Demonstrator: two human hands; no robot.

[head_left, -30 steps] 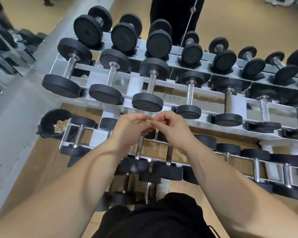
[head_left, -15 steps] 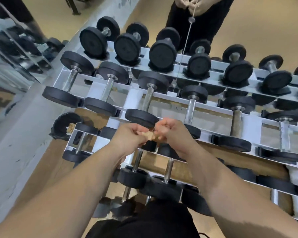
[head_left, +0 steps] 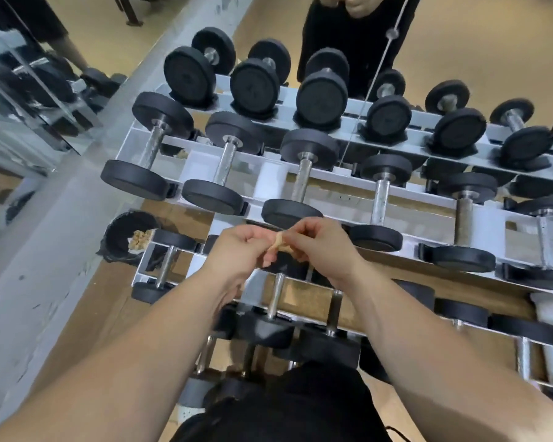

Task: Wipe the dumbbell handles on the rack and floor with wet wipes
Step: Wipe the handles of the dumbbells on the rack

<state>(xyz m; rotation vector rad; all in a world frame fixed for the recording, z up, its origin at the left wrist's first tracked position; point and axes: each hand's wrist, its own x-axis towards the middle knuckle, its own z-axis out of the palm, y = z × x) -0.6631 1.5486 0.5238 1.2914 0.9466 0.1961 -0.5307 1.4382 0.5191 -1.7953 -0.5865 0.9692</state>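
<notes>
left hand (head_left: 237,250) and right hand (head_left: 320,247): both pinching tan wipe (head_left: 276,242) | bin (head_left: 117,234): crumpled wipes (head_left: 140,239) inside

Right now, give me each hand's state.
Left hand: closed, pinching the crumpled wipe.
Right hand: closed, pinching the same wipe.

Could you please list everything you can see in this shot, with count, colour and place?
rack: one, silver-grey, three tiers, centre
dumbbells: many, black heads, metal handles, on all tiers
wipe: one, tan, held over the lower tiers
bin: one, black, floor at the rack's left end
used wipes: a few, tan, inside the bin
mirror: one, reflective, left edge
figure: one, black clothes, beyond the rack
left hand: one, pinching the wipe
right hand: one, pinching the wipe
</notes>
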